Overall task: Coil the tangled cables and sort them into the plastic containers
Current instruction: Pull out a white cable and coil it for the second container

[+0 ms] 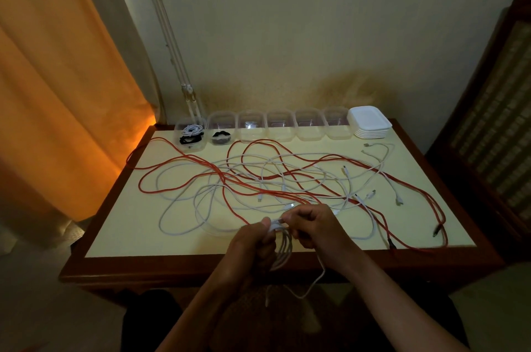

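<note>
Containers first: I count six clear plastic tubs in a row along the far edge of the table, from the leftmost tub to the sixth tub, and just right of them one stack of white plastic lids. The leftmost tub holds a coiled white cable above a coiled black one; the second tub holds one dark coil. The other four look empty to me.

On the tabletop lies a tangle of long orange-red cables and thin white cables; I cannot count either kind, since they cross too often in this dim light. One orange-red run trails over the table's left edge.

My left hand grips a small white cable coil at the near edge of the table, fingers curled round its top. The coil hangs with its long axis roughly vertical, loops pointing down. My right hand pinches the same cable just beside the left, and a loose white tail droops below the table edge.

The pale yellow tabletop has a dark wooden frame. Behind it is a cream wall, with an orange curtain to the left and a dark wooden cabinet to the right.
</note>
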